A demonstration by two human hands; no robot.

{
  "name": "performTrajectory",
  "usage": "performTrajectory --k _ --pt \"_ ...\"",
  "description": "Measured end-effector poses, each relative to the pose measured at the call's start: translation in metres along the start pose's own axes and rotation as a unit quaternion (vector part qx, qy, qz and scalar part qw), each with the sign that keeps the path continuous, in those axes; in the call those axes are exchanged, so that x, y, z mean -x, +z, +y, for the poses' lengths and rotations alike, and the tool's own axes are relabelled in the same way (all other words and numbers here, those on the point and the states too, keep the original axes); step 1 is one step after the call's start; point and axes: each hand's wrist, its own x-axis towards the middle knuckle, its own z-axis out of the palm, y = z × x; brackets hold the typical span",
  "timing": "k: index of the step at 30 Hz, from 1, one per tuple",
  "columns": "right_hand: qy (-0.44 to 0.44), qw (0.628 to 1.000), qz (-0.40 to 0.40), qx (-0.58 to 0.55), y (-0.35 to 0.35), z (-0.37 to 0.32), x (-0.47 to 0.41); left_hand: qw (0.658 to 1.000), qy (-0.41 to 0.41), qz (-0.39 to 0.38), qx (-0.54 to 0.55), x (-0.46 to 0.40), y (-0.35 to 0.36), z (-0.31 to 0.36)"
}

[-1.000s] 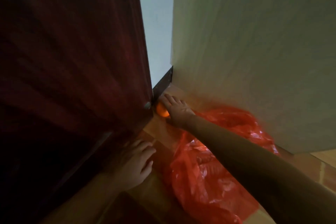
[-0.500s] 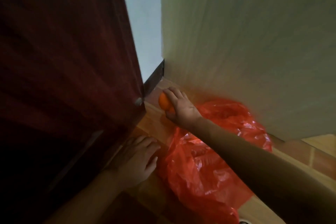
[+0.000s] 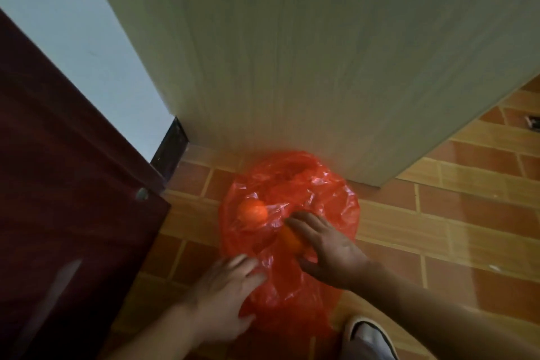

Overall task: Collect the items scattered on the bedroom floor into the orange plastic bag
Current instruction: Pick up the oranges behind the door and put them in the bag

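Note:
The orange plastic bag point(image 3: 318, 193) lies crumpled on the tiled floor against a pale cabinet. My right hand point(image 3: 327, 245) holds a small orange fruit point(image 3: 290, 238) over the bag's middle, fingers curled round it. A second orange fruit point(image 3: 252, 210) shows through the plastic at the bag's left side. My left hand point(image 3: 225, 289) rests on the bag's near left edge with fingers spread; whether it pinches the plastic is not clear.
A dark red wooden door point(image 3: 58, 199) stands at the left. The pale cabinet side point(image 3: 321, 52) rises behind the bag. A small dark object point(image 3: 533, 121) lies on the floor at the far right. My shoe point(image 3: 368, 336) is beside the bag's near end.
My right hand lifted the orange fruit from the corner by the door and brought it back over the bag. My left hand moved from the floor onto the bag's edge.

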Motion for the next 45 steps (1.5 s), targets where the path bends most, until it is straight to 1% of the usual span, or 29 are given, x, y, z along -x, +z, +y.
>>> performTrajectory --k 2,5,9,12,15,18,20,21,24,26,28,29,30,34,36,37,42,45 --pt "0.007 1.0 -0.008 0.002 0.013 0.002 0.0 0.998 0.003 -0.059 -0.033 -0.007 0.003 0.0" --pt "0.014 1.0 -0.021 0.001 0.026 -0.003 -0.016 0.995 0.011 -0.076 -0.061 -0.012 0.012 0.003" --pt "0.002 1.0 -0.017 -0.007 0.029 -0.01 -0.035 0.995 0.027 -0.049 -0.088 -0.016 0.02 0.005" --pt "0.018 1.0 0.023 0.001 0.015 0.0 -0.039 0.997 0.024 -0.032 -0.061 -0.019 0.018 0.009" --pt "0.057 0.995 0.067 0.053 -0.002 0.023 -0.042 1.0 0.0 -0.009 0.002 -0.024 0.013 0.023" --pt "0.038 0.986 0.099 0.132 -0.015 0.036 -0.053 0.999 0.004 0.005 0.036 -0.03 0.009 0.038" --pt "0.035 0.982 0.079 0.168 -0.022 0.033 -0.067 0.998 0.029 0.02 0.047 -0.033 0.011 0.043" --pt "0.039 0.981 0.054 0.184 -0.023 0.029 -0.076 0.997 0.046 0.045 0.042 -0.034 0.015 0.043" --pt "0.038 0.971 -0.026 0.235 -0.021 0.025 -0.102 0.993 0.055 0.104 0.031 -0.037 0.027 0.041" --pt "0.04 0.963 -0.063 0.259 -0.019 0.026 -0.114 0.987 0.075 0.132 0.051 -0.04 0.029 0.038" --pt "0.051 0.959 -0.082 0.268 -0.016 0.028 -0.119 0.983 0.085 0.146 0.074 -0.041 0.027 0.034" --pt "0.056 0.96 -0.075 0.262 -0.015 0.029 -0.119 0.982 0.082 0.151 0.071 -0.042 0.025 0.032" --pt "0.059 0.965 -0.051 0.25 -0.014 0.03 -0.118 0.983 0.075 0.154 0.061 -0.042 0.021 0.031" --pt "0.089 0.979 0.102 0.155 -0.019 0.032 -0.103 0.985 0.032 0.154 0.065 -0.04 0.003 0.034" --pt "0.087 0.977 0.161 0.113 -0.024 0.03 -0.092 0.984 0.008 0.157 0.086 -0.035 -0.008 0.038" --pt "0.087 0.975 0.178 0.097 -0.027 0.03 -0.086 0.983 -0.005 0.154 0.099 -0.031 -0.015 0.04" --pt "0.122 0.973 0.196 0.026 -0.062 0.005 -0.059 0.967 -0.063 0.205 0.135 -0.003 -0.055 0.067" --pt "0.15 0.97 0.192 -0.02 -0.094 -0.019 -0.039 0.968 -0.069 0.201 0.132 0.023 -0.077 0.095"
